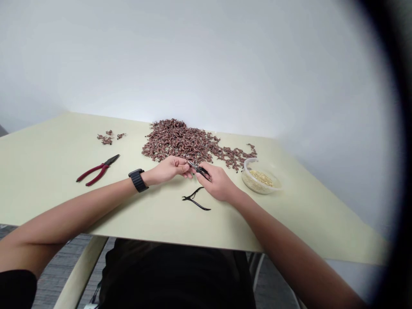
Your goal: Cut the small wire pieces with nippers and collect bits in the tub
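Observation:
My left hand [170, 168], with a black watch on its wrist, pinches something small that I cannot make out, just in front of a big heap of small reddish-brown pieces [189, 143]. My right hand [217, 182] is closed round small black-handled pliers [199, 168], whose tip meets the left fingertips. Both hands rest low over the pale green table [48, 163]. A black pair of nippers [195, 200] lies on the table just below my hands.
Red-handled pliers [96, 170] lie to the left. A small cluster of reddish-brown pieces [109, 137] sits at the back left. A clear round bowl of small golden bits [260, 176] stands right of my right hand. A white wall rises behind the table.

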Available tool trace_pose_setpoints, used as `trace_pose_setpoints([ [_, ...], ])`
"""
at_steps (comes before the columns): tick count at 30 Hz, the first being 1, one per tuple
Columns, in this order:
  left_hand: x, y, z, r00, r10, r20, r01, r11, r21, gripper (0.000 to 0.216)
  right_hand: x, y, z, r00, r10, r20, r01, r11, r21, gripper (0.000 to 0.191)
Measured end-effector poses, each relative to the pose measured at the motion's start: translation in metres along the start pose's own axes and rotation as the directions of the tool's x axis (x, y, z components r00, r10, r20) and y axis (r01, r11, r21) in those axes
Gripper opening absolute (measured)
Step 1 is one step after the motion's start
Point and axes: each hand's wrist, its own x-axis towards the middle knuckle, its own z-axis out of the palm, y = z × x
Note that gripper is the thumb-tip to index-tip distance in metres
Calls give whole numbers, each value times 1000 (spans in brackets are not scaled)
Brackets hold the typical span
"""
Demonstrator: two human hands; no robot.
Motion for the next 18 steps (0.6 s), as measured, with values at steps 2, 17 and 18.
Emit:
trace_pose_setpoints([
  [2, 0, 1, 1, 1000, -1, -4, 1, 1000, 10, 39, 0, -1, 0, 1000, 2, 4, -2, 1000, 6, 20],
  [17, -6, -5, -8, 884, 457, -101, -181, 533, 827, 43, 7, -12, -6, 721, 181, 668, -692, 169, 701, 41],
  [18, -6, -4, -8, 885, 454, -107, -178, 541, 822, 42, 7, -12, -6, 733, 206, 648, -680, 206, 704, 41],
])
